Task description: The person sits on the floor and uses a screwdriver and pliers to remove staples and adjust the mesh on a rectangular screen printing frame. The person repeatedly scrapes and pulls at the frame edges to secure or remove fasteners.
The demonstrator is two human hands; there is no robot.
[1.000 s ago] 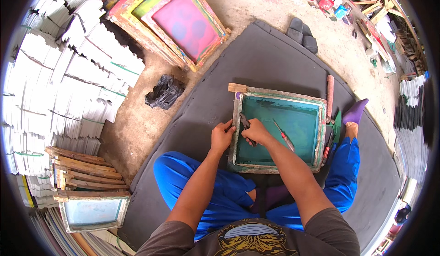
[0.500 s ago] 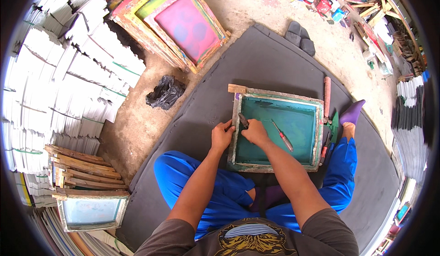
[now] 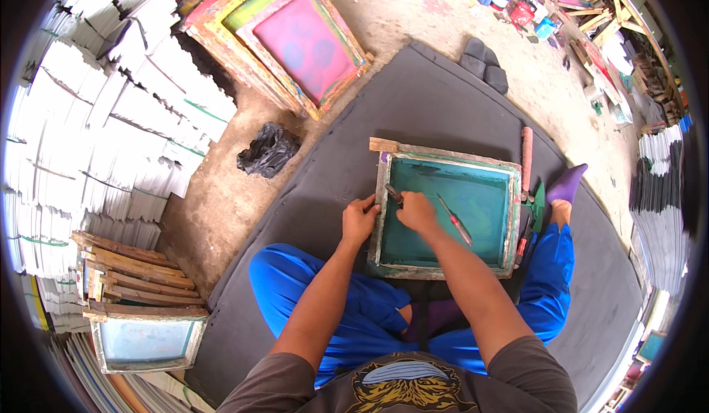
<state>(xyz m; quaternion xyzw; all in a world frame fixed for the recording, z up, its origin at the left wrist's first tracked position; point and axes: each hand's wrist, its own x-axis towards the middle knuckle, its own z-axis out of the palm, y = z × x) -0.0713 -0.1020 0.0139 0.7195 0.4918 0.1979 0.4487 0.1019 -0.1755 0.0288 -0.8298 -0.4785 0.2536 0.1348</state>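
Observation:
A silk-screen frame with worn wooden sides and teal mesh lies in front of my crossed legs. My left hand grips its left side, fingers closed against the outer edge. Inside the frame, my right hand is closed round a dark, pliers-like tool. Its tip meets the inner face of the left side; the grip is mostly hidden by my fingers. On the mesh, right of that hand, rests a screwdriver with a red-and-pale handle.
Right of the frame lie a hammer-like tool with a reddish handle, a green-bladed tool and a red-handled tool, near my foot. Dark mat lies underneath. Painted screens, a black plastic bag and paper stacks stand beyond.
My right hand has shifted very slightly, with the tool still at the frame's left side. My left hand keeps its place on the frame. The whole view moves a little.

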